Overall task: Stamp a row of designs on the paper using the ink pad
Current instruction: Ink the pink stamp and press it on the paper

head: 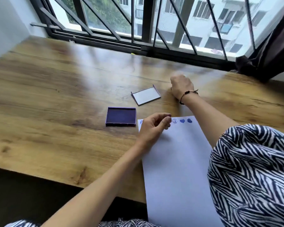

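Left hand (154, 126) over stamped paper (179, 161), perhaps touching

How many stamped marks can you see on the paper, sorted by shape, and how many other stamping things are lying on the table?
Round outlined marks: 2, one clear, one half hidden behind the left hand
Solid blue heart-like marks: 2
Open ink pad: 1
Ink pad lid: 1
Sheet of paper: 1
Total: 7; more marks may be hidden under the hand.
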A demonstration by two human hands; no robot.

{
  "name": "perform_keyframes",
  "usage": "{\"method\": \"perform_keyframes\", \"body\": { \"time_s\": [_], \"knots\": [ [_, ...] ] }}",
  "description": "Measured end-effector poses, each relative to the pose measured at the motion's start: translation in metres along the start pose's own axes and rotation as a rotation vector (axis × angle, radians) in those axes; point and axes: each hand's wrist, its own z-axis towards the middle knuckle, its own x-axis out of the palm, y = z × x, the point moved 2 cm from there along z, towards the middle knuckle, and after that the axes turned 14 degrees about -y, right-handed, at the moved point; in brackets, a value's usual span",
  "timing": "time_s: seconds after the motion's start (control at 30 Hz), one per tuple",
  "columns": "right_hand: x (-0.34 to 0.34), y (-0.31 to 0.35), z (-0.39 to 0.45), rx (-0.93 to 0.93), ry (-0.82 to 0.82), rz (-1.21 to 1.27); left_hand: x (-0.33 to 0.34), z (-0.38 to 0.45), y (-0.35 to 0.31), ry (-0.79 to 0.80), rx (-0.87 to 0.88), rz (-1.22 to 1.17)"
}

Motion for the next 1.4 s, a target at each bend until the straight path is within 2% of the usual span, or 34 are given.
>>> {"method": "perform_keyframes", "body": {
  "time_s": [0.07, 0.13, 0.23, 0.3, 0.43, 0.57, 0.8, 0.87, 0.93, 1.07, 1.2, 1.4],
  "knots": [
    [-0.007, 0.0, -0.003, 0.114, -0.074, 0.129, -0.012, 0.006, -0.006, -0.069, 0.02, -0.009],
    [-0.018, 0.004, -0.018, 0.258, -0.093, 0.429, -0.025, 0.01, -0.008, -0.148, 0.027, -0.012],
    [-0.035, 0.032, -0.056, 0.367, 0.126, 1.066, -0.043, 0.015, -0.013, -0.251, 0.026, -0.054],
    [-0.039, 0.051, -0.078, 0.354, 0.253, 1.205, -0.053, 0.016, -0.017, -0.273, 0.036, -0.066],
    [-0.036, 0.073, -0.105, 0.305, 0.335, 1.241, -0.071, 0.003, -0.018, -0.296, 0.064, 0.015],
    [-0.028, 0.091, -0.123, 0.228, 0.315, 1.286, -0.091, -0.011, -0.012, -0.332, 0.059, 0.034],
    [-0.039, 0.117, -0.116, -0.005, 0.185, 1.214, -0.113, -0.016, -0.005, -0.455, -0.083, -0.215],
    [-0.044, 0.122, -0.101, -0.096, 0.092, 1.106, -0.121, -0.018, -0.004, -0.464, -0.094, -0.238],
    [-0.044, 0.133, -0.085, -0.238, 0.016, 0.888, -0.125, -0.021, -0.004, -0.458, -0.063, -0.22],
    [-0.021, 0.16, -0.088, -0.458, 0.073, 0.564, -0.127, -0.028, -0.001, -0.486, -0.012, -0.191],
    [-0.007, 0.159, -0.1, -0.474, -0.042, 0.492, -0.129, -0.031, 0.0, -0.516, 0.01, -0.234],
    [-0.006, 0.168, -0.097, -0.573, -0.002, 0.449, -0.131, -0.032, -0.002, -0.549, 0.012, -0.254]
  ]
}}
